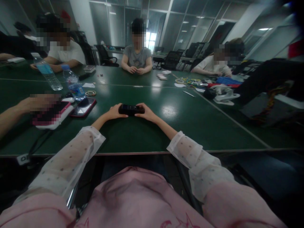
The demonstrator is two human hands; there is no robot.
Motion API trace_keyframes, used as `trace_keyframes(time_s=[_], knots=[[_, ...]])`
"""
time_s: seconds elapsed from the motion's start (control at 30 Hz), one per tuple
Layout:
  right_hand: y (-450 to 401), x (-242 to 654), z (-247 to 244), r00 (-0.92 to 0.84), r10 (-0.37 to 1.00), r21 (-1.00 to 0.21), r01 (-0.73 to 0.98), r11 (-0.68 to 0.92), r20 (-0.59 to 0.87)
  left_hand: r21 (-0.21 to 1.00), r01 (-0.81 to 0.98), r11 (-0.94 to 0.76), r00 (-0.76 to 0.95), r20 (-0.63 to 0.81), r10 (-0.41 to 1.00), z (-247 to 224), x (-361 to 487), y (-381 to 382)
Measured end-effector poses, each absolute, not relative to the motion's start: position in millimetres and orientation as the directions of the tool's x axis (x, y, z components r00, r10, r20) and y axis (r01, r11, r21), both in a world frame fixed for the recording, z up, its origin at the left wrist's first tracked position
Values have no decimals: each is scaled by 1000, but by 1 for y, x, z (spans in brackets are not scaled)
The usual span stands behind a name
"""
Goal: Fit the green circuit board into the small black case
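A small black device with a dark screen on its face is held level just over the green table. My left hand grips its left end, thumb on the near side and fingers around the far edge. On its right end my right hand is closed in the same way. What kind of device it is, I cannot make out. Left of my left hand lies a phone with a red edge.
Two plastic bottles stand at the left, near a roll of tape. Another person's hand rests over a pink-edged device. A pen, cables and a white tool lie to the right. Several people sit around the table.
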State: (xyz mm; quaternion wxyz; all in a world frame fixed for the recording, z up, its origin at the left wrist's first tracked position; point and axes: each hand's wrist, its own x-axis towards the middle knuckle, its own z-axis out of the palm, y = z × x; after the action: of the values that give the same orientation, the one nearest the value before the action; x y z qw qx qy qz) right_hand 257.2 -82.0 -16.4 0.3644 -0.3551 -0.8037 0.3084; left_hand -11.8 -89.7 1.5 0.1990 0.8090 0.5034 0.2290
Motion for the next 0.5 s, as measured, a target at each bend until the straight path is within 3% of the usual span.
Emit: trace_keyframes(time_s=[0.27,0.5], knots=[[-81,255,-18,-512,760,-703,360,613,400,425,818,-388,387,93,917,4,-11,-89],[-85,255,-18,-521,735,-652,381,656,435,416,812,-408,406,99,909,1,-12,-88]])
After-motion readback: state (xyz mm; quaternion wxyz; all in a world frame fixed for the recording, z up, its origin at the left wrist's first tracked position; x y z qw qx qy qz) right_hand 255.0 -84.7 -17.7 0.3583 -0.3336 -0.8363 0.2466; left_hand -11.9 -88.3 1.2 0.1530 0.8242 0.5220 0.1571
